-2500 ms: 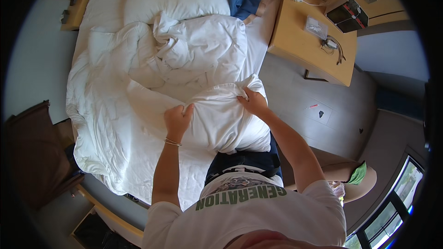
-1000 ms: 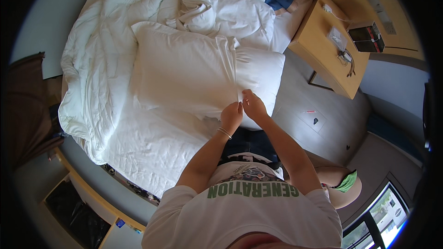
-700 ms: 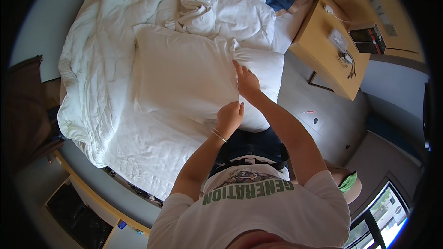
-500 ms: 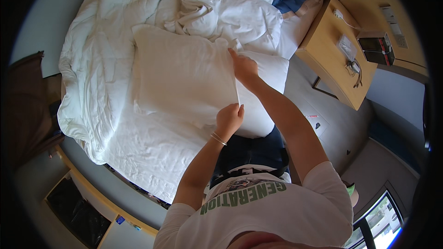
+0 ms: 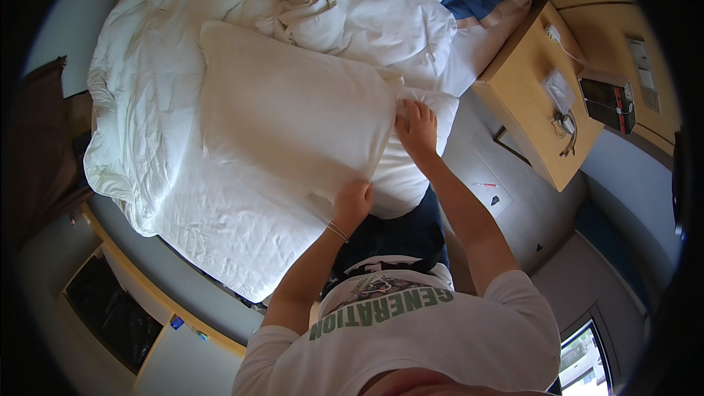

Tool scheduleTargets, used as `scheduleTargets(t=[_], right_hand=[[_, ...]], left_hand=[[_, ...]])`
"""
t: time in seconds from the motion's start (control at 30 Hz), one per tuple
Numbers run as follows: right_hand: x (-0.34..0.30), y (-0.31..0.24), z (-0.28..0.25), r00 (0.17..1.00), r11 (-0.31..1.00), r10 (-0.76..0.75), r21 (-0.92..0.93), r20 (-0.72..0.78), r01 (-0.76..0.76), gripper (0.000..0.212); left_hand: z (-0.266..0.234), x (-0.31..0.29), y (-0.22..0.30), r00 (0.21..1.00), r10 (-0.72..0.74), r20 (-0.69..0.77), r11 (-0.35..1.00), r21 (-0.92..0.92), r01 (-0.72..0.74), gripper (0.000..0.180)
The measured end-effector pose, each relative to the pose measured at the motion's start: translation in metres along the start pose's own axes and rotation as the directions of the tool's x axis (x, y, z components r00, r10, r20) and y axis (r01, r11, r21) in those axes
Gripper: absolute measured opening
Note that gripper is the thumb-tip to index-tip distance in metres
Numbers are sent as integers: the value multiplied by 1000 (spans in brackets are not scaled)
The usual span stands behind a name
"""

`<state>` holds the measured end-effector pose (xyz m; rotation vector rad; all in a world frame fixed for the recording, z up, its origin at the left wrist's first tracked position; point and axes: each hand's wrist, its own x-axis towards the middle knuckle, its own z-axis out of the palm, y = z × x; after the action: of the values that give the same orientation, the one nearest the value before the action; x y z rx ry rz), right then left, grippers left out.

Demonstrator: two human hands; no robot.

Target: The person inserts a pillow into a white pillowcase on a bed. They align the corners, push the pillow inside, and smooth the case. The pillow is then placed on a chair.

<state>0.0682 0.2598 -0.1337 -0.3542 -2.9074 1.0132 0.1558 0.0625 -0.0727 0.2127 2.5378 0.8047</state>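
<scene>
One clear grip: left hand clenched on the near end of the case opening. Right hand, half curled, at the far end over the pillow; can't tell if grasping. Case lies on bed, pillow sticking out right, duvet left.

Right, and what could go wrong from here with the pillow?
The pillow could slip back out, since its right end bulges bare from the open end of the case. It might also slide toward the floor, as that end lies at the right edge of the bed. And the case could bunch unevenly: the left hand is at the opening's near corner, while the far corner, by the right hand, looks crumpled.
</scene>
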Motion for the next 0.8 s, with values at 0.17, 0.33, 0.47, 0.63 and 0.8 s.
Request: scheduleTargets(t=[0.17,0.33,0.47,0.63,0.8], right_hand=[[-86,-50,-8,964,981,-143,162,224,108,58],[-153,-78,-5,909,993,-74,118,410,27,59],[-177,-73,3,831,915,-322,-76,453,395,57],[-147,-44,62,687,682,-206,-402,696,611,27],[-125,-60,47,688,811,-240,-249,685,530,23]], left_hand=[[2,-7,-49,932,-200,-301,980,-79,185,16],[19,-31,-76,836,-321,-446,947,-125,297,21],[38,-39,-90,870,-391,-300,920,-145,363,24],[44,-34,-101,764,-637,-100,739,-363,568,23],[23,-46,-104,823,-544,-160,775,-472,421,21]])
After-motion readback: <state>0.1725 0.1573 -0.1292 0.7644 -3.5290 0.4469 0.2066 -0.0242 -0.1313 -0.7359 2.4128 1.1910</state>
